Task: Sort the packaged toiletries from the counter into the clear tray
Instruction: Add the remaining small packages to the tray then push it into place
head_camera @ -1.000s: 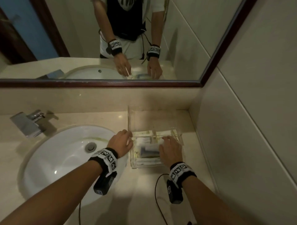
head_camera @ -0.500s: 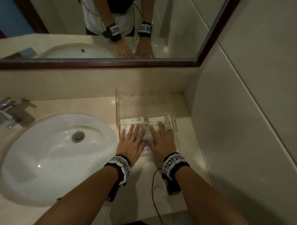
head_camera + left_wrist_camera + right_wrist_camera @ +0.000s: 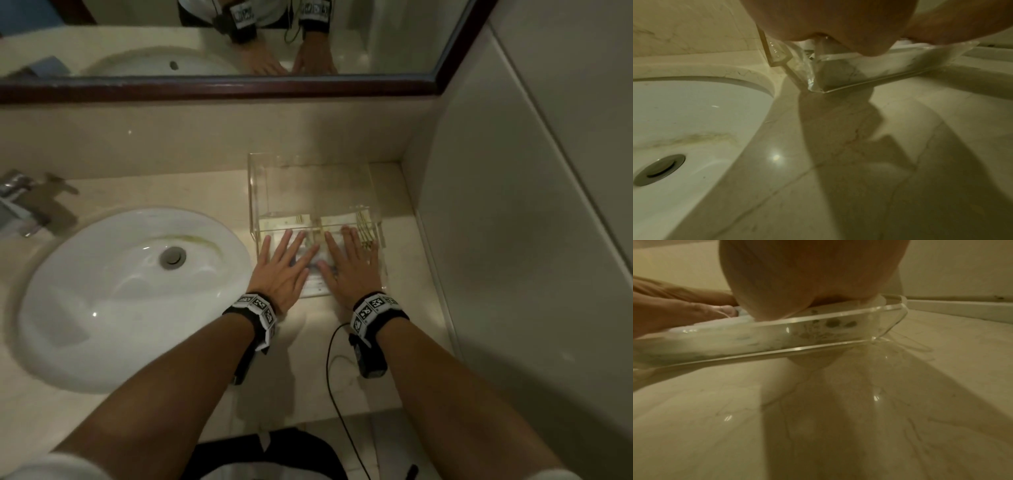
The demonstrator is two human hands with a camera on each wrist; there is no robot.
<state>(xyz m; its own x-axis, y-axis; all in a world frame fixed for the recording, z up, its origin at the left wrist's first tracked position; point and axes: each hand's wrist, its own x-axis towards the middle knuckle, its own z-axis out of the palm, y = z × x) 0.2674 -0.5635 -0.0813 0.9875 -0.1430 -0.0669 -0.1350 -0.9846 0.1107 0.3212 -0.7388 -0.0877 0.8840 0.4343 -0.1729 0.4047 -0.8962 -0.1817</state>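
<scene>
White oval sink (image 3: 130, 298) sunk into a beige marbled surface (image 3: 301, 359), glossy, with a small glint in the bowl's front part. Round metal drain (image 3: 172, 257) in the sink's bowl, a yellowish stain (image 3: 195, 238) on the sink's rear wall. Chrome faucet (image 3: 19, 202) behind the sink to the left, cut by the picture edge. Beige backsplash (image 3: 171, 137) running behind the sink; above that, a mirror (image 3: 376, 37) in a dark wooden frame (image 3: 239, 89), showing the sink's reflection. Large pale wall tiles (image 3: 531, 222) well to the right of the sink, meeting the surface at a corner
</scene>
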